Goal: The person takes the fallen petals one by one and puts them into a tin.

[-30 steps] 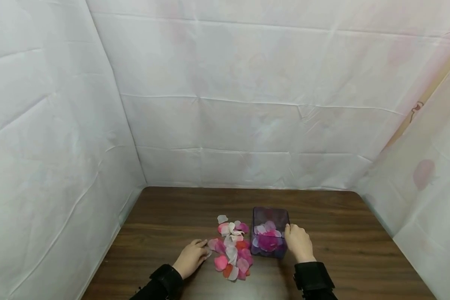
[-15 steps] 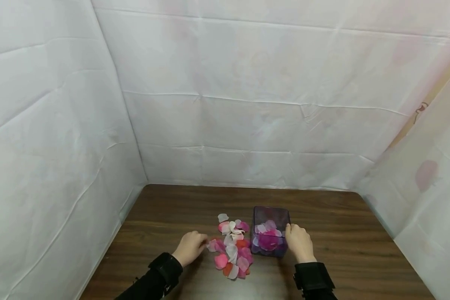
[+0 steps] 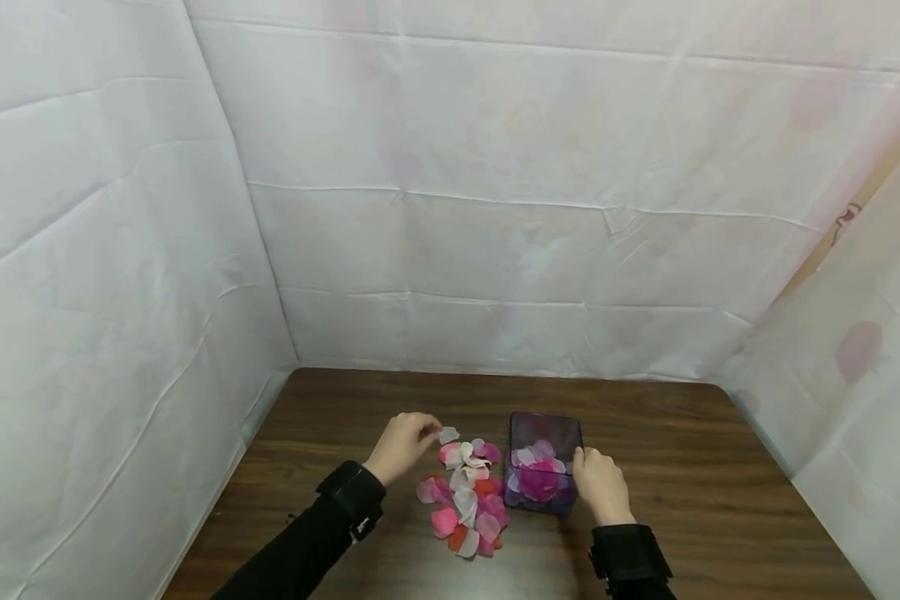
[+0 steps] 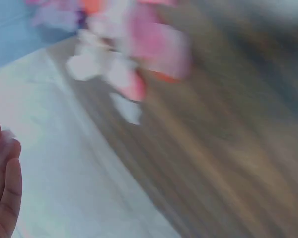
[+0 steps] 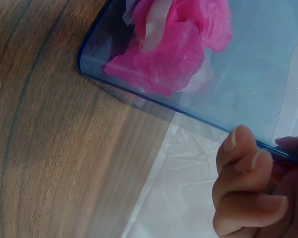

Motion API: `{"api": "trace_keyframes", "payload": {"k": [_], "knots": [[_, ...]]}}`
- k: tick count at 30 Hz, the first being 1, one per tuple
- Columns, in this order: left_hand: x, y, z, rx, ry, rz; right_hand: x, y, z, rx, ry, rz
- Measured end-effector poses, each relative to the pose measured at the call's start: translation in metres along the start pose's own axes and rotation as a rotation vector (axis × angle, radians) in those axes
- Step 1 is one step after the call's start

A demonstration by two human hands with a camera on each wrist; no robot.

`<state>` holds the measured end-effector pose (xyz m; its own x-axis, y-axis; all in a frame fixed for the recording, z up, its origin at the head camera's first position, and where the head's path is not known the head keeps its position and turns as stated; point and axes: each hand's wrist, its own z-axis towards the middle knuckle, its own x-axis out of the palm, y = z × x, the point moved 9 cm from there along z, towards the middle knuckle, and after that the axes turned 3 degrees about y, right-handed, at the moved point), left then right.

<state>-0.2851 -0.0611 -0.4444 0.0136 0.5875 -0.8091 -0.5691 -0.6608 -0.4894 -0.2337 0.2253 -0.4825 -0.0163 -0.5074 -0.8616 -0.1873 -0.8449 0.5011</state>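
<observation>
My left hand point(image 3: 403, 446) hovers at the far left end of a loose pile of artificial flower petals point(image 3: 466, 502), pink, white and orange-red. In the left wrist view, its thumb and finger pinch a pale, translucent petal point(image 4: 7, 144). Close to those fingertips in the head view, a single white petal point(image 3: 448, 434) lies apart on the table. My right hand point(image 3: 602, 485) grips the right wall of a clear purple-tinted box point(image 3: 546, 427), fingers outside and thumb over the rim. Magenta and pale petals point(image 5: 164, 59) lie in the box.
The brown wood-grain table point(image 3: 690, 467) carries the pile and the box, which stand side by side. White cloth sheets point(image 3: 495, 250) hang behind the table and along both sides.
My left hand has picked up the pale petal at the pile's left side and moved away from me, toward the far white petal. The right hand stays on the box.
</observation>
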Motion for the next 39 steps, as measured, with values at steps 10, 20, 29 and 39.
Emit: {"api": "trace_keyframes", "payload": {"k": [10,20,29,39], "knots": [[0.022,-0.083,0.056,0.144,0.107,-0.034,-0.007,0.001,0.002,-0.008,-0.011,-0.020],[0.096,-0.143,0.061,0.319,0.347,0.180,-0.007,0.004,-0.004,-0.039,-0.040,-0.026],[0.094,-0.135,0.041,0.351,0.392,0.207,-0.004,0.002,-0.007,-0.051,-0.060,-0.039],[0.076,-0.028,0.000,0.021,0.195,0.038,-0.003,0.002,-0.007,-0.041,-0.059,-0.021]]}}
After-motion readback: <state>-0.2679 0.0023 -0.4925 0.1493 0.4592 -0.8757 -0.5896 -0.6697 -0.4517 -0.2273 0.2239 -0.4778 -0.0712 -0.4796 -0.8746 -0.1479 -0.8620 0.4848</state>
